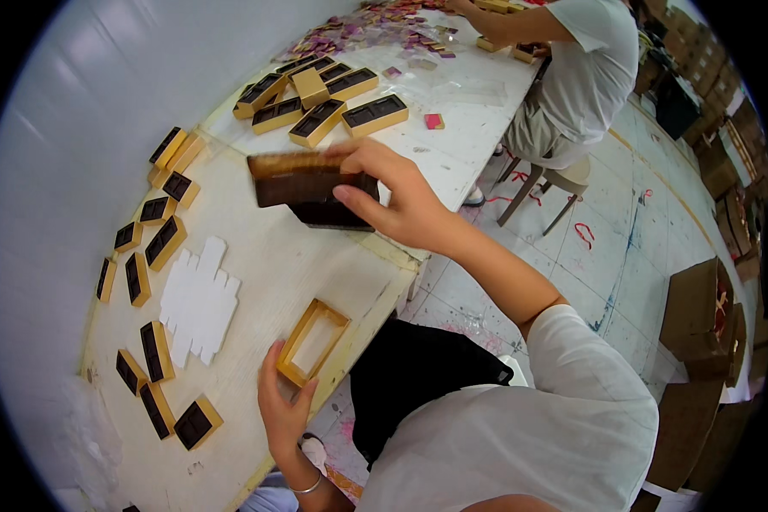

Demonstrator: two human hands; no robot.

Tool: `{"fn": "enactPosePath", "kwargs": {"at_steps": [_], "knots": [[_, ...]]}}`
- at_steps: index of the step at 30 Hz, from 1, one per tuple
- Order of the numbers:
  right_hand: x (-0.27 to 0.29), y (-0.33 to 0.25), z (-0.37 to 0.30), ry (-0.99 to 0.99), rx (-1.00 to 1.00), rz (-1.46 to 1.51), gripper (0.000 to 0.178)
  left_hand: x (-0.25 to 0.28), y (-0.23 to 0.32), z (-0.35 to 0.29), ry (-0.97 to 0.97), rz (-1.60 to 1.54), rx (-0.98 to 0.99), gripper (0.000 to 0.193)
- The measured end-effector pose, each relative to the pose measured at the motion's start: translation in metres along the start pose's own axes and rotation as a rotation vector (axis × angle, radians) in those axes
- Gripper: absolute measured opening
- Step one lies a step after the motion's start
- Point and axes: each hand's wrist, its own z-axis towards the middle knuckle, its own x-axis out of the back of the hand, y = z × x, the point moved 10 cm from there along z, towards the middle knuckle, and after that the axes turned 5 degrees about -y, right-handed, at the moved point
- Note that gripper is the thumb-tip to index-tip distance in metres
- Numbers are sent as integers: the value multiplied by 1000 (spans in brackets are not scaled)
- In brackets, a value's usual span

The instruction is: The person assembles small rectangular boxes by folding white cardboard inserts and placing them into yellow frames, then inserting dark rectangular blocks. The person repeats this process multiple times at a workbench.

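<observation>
My right hand [392, 192] pinches a dark brown plastic tray [286, 183] between thumb and fingers, above the table. The tray is smeared by motion. Just beneath it are more dark trays [337, 215], mostly hidden. At the table's near edge, my left hand [283, 405] has its thumb and fingers around the near left end of a gold box frame [337, 322]. The bare tabletop shows through the middle of this frame. Left of it lies a pile of white card pieces [200, 299] with stepped edges.
Gold boxes with dark inserts [151, 350] line the table's left side, and several more cluster [375, 113] farther back. Small purple and pink wrapped pieces [358, 30] heap at the far end. A co-worker [589, 85] sits at the right. Cardboard boxes [698, 320] stand on the floor.
</observation>
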Motion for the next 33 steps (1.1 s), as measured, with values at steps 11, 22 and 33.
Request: {"fn": "enactPosePath", "kwargs": {"at_steps": [11,22,33], "knots": [[-99,29,-78,-953,-602,87,45,-19,35,29,-180,74,-106,77],[-88,-34,-86,-878,139,-61,58,-41,43,31,-206,203,-189,64],[-96,-62,-127,-828,615,-223,35,-56,41,38,-336,272,-220,78]]}}
